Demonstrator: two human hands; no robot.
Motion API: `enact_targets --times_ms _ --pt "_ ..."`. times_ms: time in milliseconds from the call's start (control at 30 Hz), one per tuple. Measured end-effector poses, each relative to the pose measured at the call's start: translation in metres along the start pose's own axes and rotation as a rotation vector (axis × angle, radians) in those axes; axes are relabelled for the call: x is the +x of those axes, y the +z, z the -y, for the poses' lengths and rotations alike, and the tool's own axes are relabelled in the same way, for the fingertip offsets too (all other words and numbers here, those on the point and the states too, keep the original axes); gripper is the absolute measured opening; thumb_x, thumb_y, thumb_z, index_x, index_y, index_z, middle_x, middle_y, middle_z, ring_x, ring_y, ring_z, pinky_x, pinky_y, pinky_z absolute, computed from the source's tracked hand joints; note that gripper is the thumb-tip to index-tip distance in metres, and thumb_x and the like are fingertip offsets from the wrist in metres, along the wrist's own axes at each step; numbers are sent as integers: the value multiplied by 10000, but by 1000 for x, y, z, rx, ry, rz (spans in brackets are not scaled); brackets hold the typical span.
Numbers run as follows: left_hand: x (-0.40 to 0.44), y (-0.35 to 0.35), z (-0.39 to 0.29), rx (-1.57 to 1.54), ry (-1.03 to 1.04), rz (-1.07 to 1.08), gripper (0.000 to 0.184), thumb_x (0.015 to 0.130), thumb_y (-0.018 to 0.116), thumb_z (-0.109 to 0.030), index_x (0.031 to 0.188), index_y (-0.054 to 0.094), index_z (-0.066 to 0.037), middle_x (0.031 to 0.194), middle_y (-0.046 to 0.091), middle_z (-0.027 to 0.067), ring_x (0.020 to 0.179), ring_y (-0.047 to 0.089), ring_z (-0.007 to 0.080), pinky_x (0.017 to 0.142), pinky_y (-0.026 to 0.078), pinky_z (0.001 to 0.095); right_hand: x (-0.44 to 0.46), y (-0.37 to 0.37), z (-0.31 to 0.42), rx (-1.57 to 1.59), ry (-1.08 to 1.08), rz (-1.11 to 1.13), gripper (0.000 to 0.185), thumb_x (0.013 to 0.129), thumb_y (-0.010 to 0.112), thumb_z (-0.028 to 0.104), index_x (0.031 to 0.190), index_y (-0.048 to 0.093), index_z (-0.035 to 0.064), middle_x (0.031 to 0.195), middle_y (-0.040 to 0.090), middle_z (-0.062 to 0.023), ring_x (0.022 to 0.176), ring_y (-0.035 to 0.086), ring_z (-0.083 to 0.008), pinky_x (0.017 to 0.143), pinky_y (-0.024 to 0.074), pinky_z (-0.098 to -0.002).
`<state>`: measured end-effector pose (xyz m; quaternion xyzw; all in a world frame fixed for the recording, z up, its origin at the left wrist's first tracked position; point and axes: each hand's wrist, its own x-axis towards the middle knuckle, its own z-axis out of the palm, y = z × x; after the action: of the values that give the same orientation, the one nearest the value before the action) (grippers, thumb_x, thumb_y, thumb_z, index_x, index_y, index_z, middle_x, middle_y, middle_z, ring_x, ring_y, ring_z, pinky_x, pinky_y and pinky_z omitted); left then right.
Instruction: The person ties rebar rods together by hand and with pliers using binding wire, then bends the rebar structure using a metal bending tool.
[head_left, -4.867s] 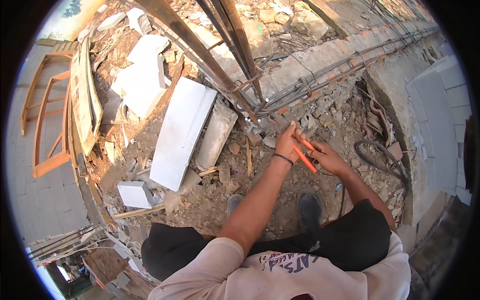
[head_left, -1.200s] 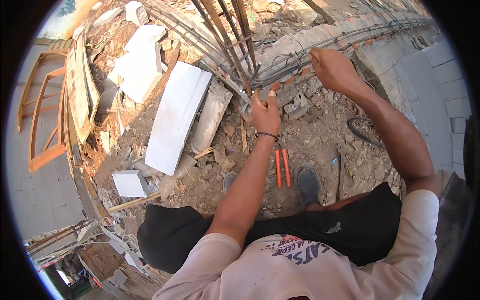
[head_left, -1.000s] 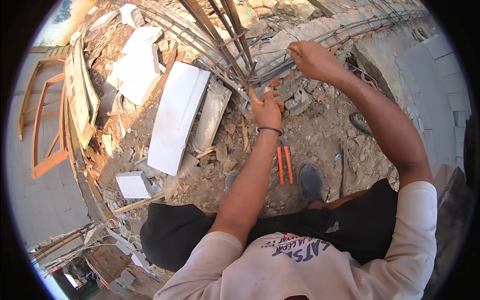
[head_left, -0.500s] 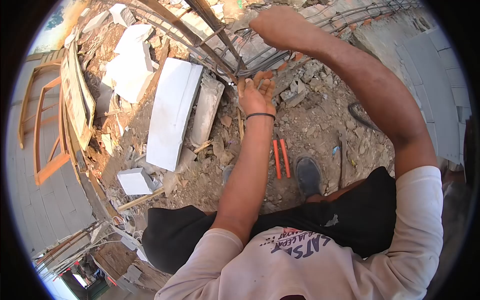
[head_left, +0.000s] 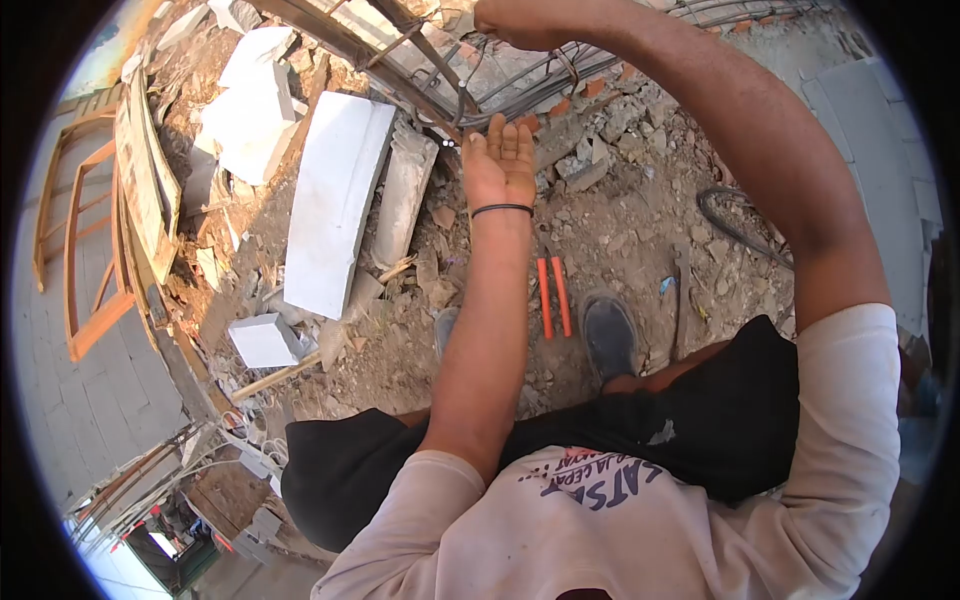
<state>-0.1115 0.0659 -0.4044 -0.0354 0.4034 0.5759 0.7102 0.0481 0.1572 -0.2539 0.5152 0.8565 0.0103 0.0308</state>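
Observation:
My left hand (head_left: 499, 168) is palm up with its fingers extended, close to the foot of the upright rusty steel bars (head_left: 400, 82). Nothing shows in its palm. Farther up, at the top edge, my right hand (head_left: 525, 22) is closed beside the bars, near a thin wire; what its fingers hold is too small to make out. A bundle of long steel rods (head_left: 525, 95) runs to the right from the base of the bars. The pliers with orange handles (head_left: 554, 297) lie on the dirt in front of my left shoe and right shoe.
A long white slab (head_left: 338, 205) and a concrete piece (head_left: 404, 195) lie left of my left hand. A white block (head_left: 265, 340) sits nearer. Wooden frames (head_left: 100, 325) stand at far left. A black hose loop (head_left: 735, 215) and a metal bar (head_left: 680, 300) lie to the right.
The pliers, earlier in my hands, now lie on the ground. My right hand has moved up and left to the bars, and my left hand has turned palm up with its fingers opened.

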Motion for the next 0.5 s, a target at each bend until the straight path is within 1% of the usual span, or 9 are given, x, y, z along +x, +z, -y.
enact_targets --times_ms 33,67,100,233,300,433,500 --pt "1 1 -1 -77 -35 -20 298 1071 355 -247 1351 368 -145 1147 613 143 929 596 233 937 542 489 4 -2 -2 -18 16 33 223 816 557 117 889 732 0 863 712 -227 838 700 -389 733 554 -475" --pt "1 1 -2 -85 -30 -30 298 1071 355 -247 1351 368 -145 1147 613 143 929 596 233 937 542 489 8 -5 -4 -37 29 66 231 816 556 126 889 735 0 874 714 -227 845 698 -391 742 551 -475" --pt "1 1 -2 -78 -32 -28 266 1069 366 -242 1314 384 -141 1121 620 140 921 600 236 937 547 489 11 -8 -4 -10 15 88 241 818 557 142 890 737 -1 881 714 -225 860 692 -399 762 545 -477" --pt "5 -3 -3 -99 -38 -41 189 1065 385 -235 1216 414 -125 1065 628 134 905 612 242 924 556 493 15 -13 6 -32 -45 137 249 829 550 147 902 736 -2 896 713 -227 864 689 -403 761 543 -478" --pt "7 -5 -3 -107 -41 -38 196 1064 388 -237 1217 415 -118 1058 627 131 909 614 242 923 557 492 16 -14 10 -69 -24 159 262 840 540 159 915 731 -4 911 712 -228 865 688 -402 758 542 -480" --pt "9 -7 -3 -104 -57 -16 230 1061 401 -251 1220 425 -87 1074 620 134 948 615 245 916 560 485 21 -8 12 -68 -90 145 272 855 534 173 922 729 -4 926 713 -224 871 688 -397 765 541 -479" --pt "9 -6 -3 -116 -62 -47 242 1061 404 -257 1218 433 -75 1103 610 137 976 610 249 927 553 482 20 -10 15 20 -58 162 281 865 534 189 938 728 -1 944 716 -214 882 688 -391 773 539 -476"
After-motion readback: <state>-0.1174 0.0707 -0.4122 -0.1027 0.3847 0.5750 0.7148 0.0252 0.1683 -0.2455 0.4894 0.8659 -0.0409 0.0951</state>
